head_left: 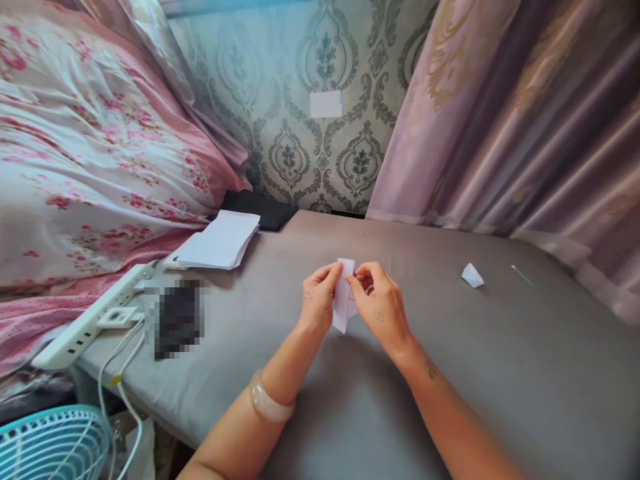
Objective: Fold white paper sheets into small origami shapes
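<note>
Two bare hands meet over a broad, grey, fabric-covered surface (425, 267), seen from the wearer's own head. Between them, near the middle of the view, a narrow strip of folded white paper (342, 303) stands nearly upright, its lower end angled toward the wearer. The left hand (319, 293) is closed on the strip's left side, thumb pressed flat near the top; a pale, translucent bangle (270, 400) circles that forearm. The right hand (383, 300) is curled, thumb and fingertips pinching the strip's right edge, where a small flap shows — the fingers behind the paper are hidden. Off to the right lies a small folded piece of white paper (472, 275), well apart from the hands, with a thin, pale stick-like object (521, 274) near it. To the left, a stack of white paper sheets (220, 240) rests just in front of a flat black item (273, 212). Closer in, a long white power strip (90, 320) lies along the left edge beside a dark, pixelated patch (179, 320) — what it covers cannot be told. A round blue fan (50, 440) fills the lower left corner, and pink-mauve curtains (460, 120) hang at the right.
</note>
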`<act>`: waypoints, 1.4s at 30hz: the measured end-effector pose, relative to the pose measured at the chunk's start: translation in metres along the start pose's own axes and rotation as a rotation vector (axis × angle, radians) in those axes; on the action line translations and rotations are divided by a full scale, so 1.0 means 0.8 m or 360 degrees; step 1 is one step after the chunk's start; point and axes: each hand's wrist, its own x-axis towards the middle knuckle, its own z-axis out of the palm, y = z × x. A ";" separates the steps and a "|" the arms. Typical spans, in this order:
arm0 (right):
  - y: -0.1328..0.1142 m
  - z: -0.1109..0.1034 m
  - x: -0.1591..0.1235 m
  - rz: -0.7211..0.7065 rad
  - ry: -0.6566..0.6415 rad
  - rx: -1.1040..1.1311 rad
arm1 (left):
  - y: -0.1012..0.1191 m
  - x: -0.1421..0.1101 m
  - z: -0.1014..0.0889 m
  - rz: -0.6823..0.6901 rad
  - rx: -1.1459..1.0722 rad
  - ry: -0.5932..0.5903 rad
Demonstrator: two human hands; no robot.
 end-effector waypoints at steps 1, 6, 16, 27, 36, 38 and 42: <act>-0.001 0.002 -0.003 -0.0021 -0.0004 -0.0030 | -0.002 -0.002 -0.002 0.0003 0.0014 0.0007; -0.004 0.013 -0.011 -0.0125 -0.0032 -0.0102 | -0.005 -0.008 -0.007 -0.0010 0.0033 -0.0033; -0.003 0.014 -0.017 -0.0260 -0.0044 -0.0582 | -0.016 -0.003 -0.017 0.0044 0.0103 -0.0229; -0.001 0.016 -0.017 -0.0226 -0.0072 -0.0472 | -0.016 0.000 -0.017 0.0046 0.0089 -0.0224; -0.002 0.007 -0.007 -0.0064 0.0068 -0.0245 | -0.016 -0.006 -0.013 0.0082 0.0167 -0.0290; -0.001 0.002 -0.004 -0.0061 0.0056 -0.0190 | -0.016 -0.007 -0.011 0.0110 0.0204 -0.0323; 0.002 -0.003 -0.001 -0.0049 -0.0007 -0.0161 | -0.017 -0.009 -0.009 0.0135 0.0275 -0.0330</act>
